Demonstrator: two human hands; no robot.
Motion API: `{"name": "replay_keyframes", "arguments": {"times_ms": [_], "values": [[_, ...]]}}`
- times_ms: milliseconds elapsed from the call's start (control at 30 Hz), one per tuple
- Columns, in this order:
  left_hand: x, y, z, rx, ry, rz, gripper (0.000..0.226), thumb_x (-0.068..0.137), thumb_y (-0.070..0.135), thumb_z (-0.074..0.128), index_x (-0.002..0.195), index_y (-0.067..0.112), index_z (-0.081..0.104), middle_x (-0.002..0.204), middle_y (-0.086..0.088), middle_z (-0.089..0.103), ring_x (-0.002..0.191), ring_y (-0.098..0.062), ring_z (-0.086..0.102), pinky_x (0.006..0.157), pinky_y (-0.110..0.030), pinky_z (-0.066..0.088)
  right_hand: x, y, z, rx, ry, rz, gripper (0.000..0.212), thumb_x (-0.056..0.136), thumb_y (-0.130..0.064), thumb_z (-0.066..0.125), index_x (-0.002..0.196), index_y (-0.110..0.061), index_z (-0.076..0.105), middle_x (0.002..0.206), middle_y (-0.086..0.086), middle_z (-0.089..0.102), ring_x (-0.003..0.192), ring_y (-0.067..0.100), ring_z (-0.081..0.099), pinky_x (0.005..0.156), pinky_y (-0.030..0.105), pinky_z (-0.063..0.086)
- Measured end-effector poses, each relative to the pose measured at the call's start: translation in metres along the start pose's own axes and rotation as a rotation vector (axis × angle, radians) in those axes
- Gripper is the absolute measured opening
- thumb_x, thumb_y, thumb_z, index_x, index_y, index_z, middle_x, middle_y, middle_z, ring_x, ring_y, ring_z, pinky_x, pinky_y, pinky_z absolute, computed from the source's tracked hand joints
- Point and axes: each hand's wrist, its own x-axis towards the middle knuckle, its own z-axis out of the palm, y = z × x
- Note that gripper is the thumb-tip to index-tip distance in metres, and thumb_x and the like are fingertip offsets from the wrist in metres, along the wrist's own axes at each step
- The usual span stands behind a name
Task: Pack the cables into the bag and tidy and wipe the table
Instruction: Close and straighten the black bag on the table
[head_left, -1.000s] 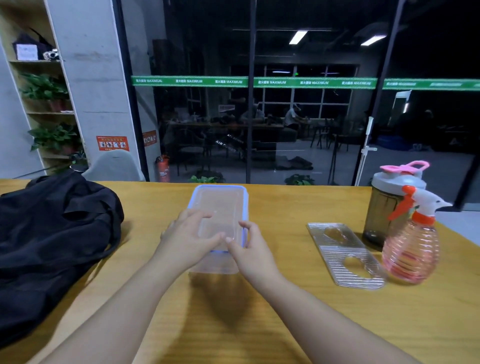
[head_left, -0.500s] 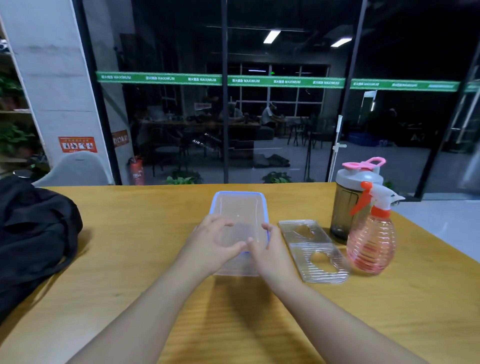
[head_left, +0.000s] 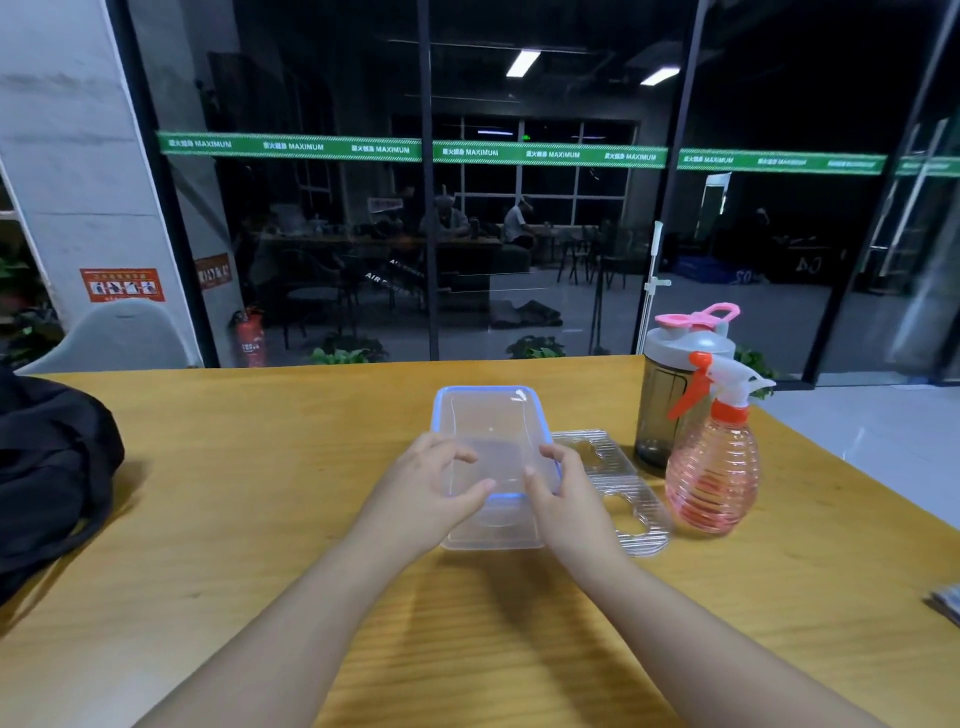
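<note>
While both hands clamp the box (head_left: 491, 457), it sits further right than a second ago, now touching the tray (head_left: 613, 488).

Left hand (head_left: 431, 488) and right hand (head_left: 558, 493) each hold a grip closed on the lidded box's near rim, mid-bench (head_left: 260, 467). Bottle (head_left: 714, 457) and shaker (head_left: 675, 384) stand just beyond the tray; the bag (head_left: 47, 467) lies well apart at left (no cables visible, probably packed). Clutter is being gathered rightward, likely clearing space for wiping.
</note>
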Motion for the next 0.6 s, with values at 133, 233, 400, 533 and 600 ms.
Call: {"name": "replay_keyframes", "arguments": {"times_ms": [133,233,400,533,600], "values": [[0.0,0.006,0.005,-0.01,-0.025,-0.005,0.034,0.082,0.046,0.063,0.112,0.03,0.059,0.117,0.021,0.04,0.108,-0.001,0.046,0.084,-0.02,0.036,0.0,0.007,-0.007,0.002,0.028,-0.002,0.04,0.097,-0.035,0.045,0.135,-0.024,0.04,0.124,-0.009,0.052,0.108,0.013,0.053,0.081,0.028,0.04],[0.0,0.008,0.01,0.009,-0.036,0.002,0.034,0.083,0.047,0.06,0.114,0.03,0.058,0.118,0.023,0.036,0.107,0.001,0.043,0.085,-0.02,0.035,0.0,0.012,-0.009,-0.019,0.066,-0.043,0.037,0.098,-0.033,0.043,0.133,-0.021,0.043,0.127,-0.008,0.051,0.101,0.01,0.052,0.08,0.026,0.036],[-0.002,0.005,0.009,-0.018,-0.056,-0.002,0.033,0.085,0.047,0.058,0.114,0.032,0.057,0.122,0.02,0.041,0.105,-0.001,0.047,0.085,-0.02,0.035,0.003,0.013,-0.009,-0.076,0.07,-0.088,0.037,0.098,-0.031,0.042,0.132,-0.015,0.045,0.13,-0.004,0.047,0.113,0.01,0.048,0.085,0.023,0.034],[-0.006,0.001,0.005,-0.03,-0.106,0.027,0.033,0.089,0.045,0.055,0.12,0.034,0.054,0.133,0.017,0.042,0.107,-0.004,0.052,0.089,-0.018,0.035,0.006,0.011,-0.007,-0.285,0.11,-0.183,0.032,0.099,-0.022,0.04,0.124,-0.008,0.053,0.133,0.002,0.048,0.126,0.016,0.041,0.099,0.025,0.03],[-0.008,-0.001,0.004,-0.015,-0.138,0.044,0.037,0.091,0.044,0.051,0.127,0.036,0.05,0.143,0.017,0.035,0.107,0.001,0.049,0.091,-0.016,0.032,0.006,0.009,-0.005,-0.372,0.13,-0.249,0.03,0.099,-0.018,0.039,0.122,-0.008,0.056,0.139,0.003,0.044,0.134,0.016,0.034,0.107,0.024,0.025]]}}
